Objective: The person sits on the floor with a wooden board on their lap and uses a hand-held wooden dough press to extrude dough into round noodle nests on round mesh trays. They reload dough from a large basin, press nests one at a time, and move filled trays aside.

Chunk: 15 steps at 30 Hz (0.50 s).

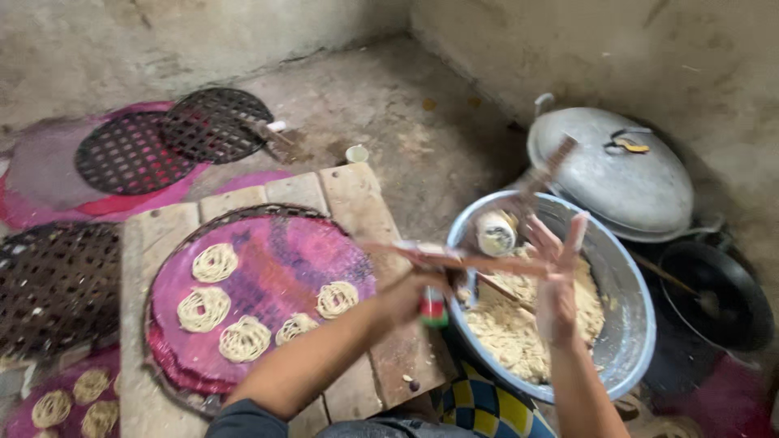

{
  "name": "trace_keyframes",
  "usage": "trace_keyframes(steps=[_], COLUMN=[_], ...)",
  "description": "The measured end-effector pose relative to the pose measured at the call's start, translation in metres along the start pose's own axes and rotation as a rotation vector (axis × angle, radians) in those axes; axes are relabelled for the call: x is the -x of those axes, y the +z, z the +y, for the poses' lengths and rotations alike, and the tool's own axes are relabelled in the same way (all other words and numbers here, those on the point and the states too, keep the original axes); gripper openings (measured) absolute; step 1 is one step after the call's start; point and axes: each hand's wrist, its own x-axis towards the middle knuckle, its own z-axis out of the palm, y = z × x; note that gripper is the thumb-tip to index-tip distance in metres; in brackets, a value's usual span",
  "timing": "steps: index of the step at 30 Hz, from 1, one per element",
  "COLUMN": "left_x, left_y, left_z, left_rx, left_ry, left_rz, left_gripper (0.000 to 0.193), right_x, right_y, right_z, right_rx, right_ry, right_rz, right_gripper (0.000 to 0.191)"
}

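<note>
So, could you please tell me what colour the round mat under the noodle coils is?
The round mat is magenta-pink; the head view shows it best.

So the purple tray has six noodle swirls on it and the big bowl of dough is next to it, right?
Not quite. The head view shows five noodle swirls on the purple tray, not six. The rest holds: the big bowl of dough sits just beside the tray, under the right hand.

Bare floor (389, 105) is left open at twelve o'clock; three o'clock is blocked by basin (629, 324), lid (617, 174) and pan (718, 296).
</note>
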Motion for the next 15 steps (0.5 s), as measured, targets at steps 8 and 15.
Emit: trace_keyframes(steps=[8,15], left_x=[0.134,0.245], left_y=[-0.019,-0.016], left_z=[0.056,0.119], left_rx=[-0.131,-1.214], left_ry=[0.007,-0.239], left_rz=[0.164,0.387], left_gripper=[0.044,0.034], right_x=[-0.048,-0.035], right_y=[0.106,0.199], right_z=[-0.035,-0.061], right_rx=[-0.906,-0.433], right_ry=[0.146,-0.529], right_rz=[-0.27,-0.815], right_gripper=[0.068,0.059])
